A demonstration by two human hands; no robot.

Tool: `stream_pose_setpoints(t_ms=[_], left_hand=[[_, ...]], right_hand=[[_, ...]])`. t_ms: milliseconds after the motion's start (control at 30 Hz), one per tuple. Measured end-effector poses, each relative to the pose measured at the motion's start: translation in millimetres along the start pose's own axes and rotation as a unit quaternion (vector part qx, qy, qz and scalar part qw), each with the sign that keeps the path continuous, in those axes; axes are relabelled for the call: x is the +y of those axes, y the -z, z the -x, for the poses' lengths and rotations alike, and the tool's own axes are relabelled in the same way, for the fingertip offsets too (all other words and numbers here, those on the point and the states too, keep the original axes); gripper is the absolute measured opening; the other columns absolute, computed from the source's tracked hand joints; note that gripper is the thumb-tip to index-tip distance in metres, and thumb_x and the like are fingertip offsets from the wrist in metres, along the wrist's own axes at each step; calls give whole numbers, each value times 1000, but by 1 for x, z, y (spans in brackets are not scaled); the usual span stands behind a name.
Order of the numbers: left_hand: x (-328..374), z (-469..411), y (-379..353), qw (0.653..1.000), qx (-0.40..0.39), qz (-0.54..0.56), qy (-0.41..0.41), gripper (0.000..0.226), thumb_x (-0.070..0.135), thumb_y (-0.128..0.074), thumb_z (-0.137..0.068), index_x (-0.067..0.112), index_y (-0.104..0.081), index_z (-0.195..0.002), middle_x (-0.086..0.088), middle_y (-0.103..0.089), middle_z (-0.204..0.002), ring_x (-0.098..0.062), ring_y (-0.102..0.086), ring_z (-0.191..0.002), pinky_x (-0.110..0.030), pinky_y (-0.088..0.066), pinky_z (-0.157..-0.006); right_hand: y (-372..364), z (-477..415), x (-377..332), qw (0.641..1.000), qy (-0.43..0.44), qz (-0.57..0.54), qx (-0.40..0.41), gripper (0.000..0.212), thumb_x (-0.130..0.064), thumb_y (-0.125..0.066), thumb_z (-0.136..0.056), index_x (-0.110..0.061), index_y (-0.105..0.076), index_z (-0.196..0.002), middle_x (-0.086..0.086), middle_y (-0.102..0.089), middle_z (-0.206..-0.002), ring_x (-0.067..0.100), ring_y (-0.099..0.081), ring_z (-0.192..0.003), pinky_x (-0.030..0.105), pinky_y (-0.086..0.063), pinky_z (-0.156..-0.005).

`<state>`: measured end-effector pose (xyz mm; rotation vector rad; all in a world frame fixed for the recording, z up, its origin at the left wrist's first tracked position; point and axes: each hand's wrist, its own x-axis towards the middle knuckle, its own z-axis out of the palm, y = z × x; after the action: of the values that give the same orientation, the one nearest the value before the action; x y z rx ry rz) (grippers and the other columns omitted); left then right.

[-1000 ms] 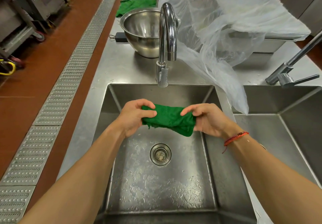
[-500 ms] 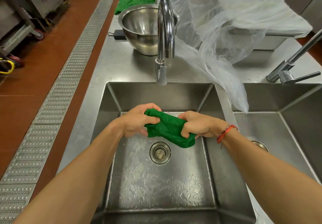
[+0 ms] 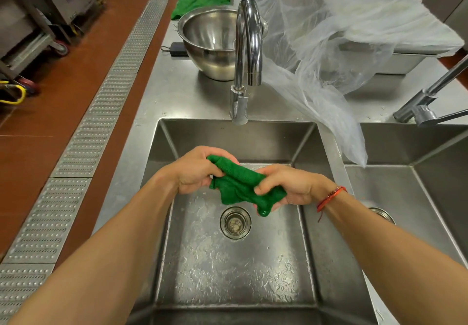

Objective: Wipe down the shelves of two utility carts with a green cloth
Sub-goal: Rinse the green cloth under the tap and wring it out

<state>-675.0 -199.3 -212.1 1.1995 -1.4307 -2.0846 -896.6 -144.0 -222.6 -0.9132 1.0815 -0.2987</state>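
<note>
Green cloth (image 3: 238, 185) was stretched out a second ago, now it's bunched and twisted between left hand (image 3: 196, 172) and right hand (image 3: 286, 189), both gripping it above the sink (image 3: 228, 274) at 12 o'clock of the drain (image 3: 235, 223), so probably wringing before the carts.

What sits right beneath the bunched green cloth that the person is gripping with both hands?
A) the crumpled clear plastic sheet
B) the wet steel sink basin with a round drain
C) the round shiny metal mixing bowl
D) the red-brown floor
B: the left hand and right hand grip the bunched green cloth over the wet steel sink basin, close to its round drain.
</note>
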Motion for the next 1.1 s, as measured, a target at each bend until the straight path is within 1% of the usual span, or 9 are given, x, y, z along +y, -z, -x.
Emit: stream_pose_setpoints(t_ms=[100, 167, 400, 500, 567, 667, 767, 933, 1100], left_hand=[[7, -2, -3, 999, -24, -31, -23, 55, -32, -40, -79, 9, -77, -74, -13, -68, -80, -25, -66, -79, -30, -51, -68], [10, -5, -6, 997, -48, -49, -42, 53, -34, -42, -74, 6, -77, -73, -12, -64, -87, -28, -61, -85, -36, -46, -74], [5, -13, -6, 956, 91, -198, -194, 57, -10, -49, -56, 17, -74, -99, -10, -63, -112, -21, -62, -98, -26, -53, -79], [-9, -7, -12, 871, 52, -399, -281, 86, -2, -59, -60, 15, -42, -143, -4, -38, -143, -18, -41, -132, -27, -43, -103], [-19, -7, -17, 760, 84, -562, -316, 96, 5, -73, -64, 20, -30, -149, -5, -26, -151, -27, -33, -136, -37, -49, -97], [-21, -15, -31, 600, 153, -663, -421, 61, 8, -67, -77, 13, -49, -135, -18, -44, -134, -36, -48, -114, -38, -50, -75], [-21, -28, -27, 532, 123, -704, -454, 21, 7, -50, -83, 8, -64, -99, -14, -62, -110, -30, -59, -89, -25, -32, -47], [-29, -39, -28, 666, 42, -713, -215, 24, 17, -72, -78, 13, -60, -98, -9, -64, -96, -34, -63, -84, -40, -43, -61], [-33, -46, -35, 854, 3, -520, -17, 29, 4, -60, -79, 17, -47, -56, 4, -50, -54, -24, -51, -57, -29, -32, -52]], right_hand=[[0, -1, -6, 994, -36, -22, -97, 67, -51, -82, -68, -18, -63, -123, 16, -65, -117, 35, -66, -98, 42, -58, -79], [-6, -6, -8, 996, -31, 1, -89, 68, -43, -83, -73, -10, -57, -127, 14, -64, -107, 29, -69, -87, 44, -58, -77], [-14, -21, -9, 997, -26, -55, 46, 10, -17, -62, -94, -15, -53, -97, 11, -66, -80, 18, -51, -52, 20, -40, -39], [-7, -17, -11, 989, -52, -138, -9, 8, -15, -56, -87, -17, -48, -86, 2, -52, -61, 13, -44, -43, 17, -32, -36], [-5, -14, -13, 985, -76, -140, -61, 8, -13, -55, -78, -18, -51, -74, -2, -44, -53, 10, -39, -38, 15, -28, -36], [-7, -14, -17, 981, -127, -71, -126, 25, -17, -53, -76, -22, -57, -52, -6, -39, -46, 7, -36, -36, 16, -24, -36], [-13, -16, -21, 981, -164, -10, -106, 34, -17, -54, -81, -22, -51, -47, -6, -36, -44, 9, -33, -34, 17, -21, -36], [-20, -25, -18, 962, -86, 227, 125, 23, -18, -69, -78, -15, -54, -61, 6, -45, -53, 19, -40, -42, 22, -30, -42], [-19, -33, -4, 727, 56, 622, 288, 20, -32, -58, -81, -17, -68, -89, 10, -70, -88, 34, -66, -82, 31, -41, -62]])
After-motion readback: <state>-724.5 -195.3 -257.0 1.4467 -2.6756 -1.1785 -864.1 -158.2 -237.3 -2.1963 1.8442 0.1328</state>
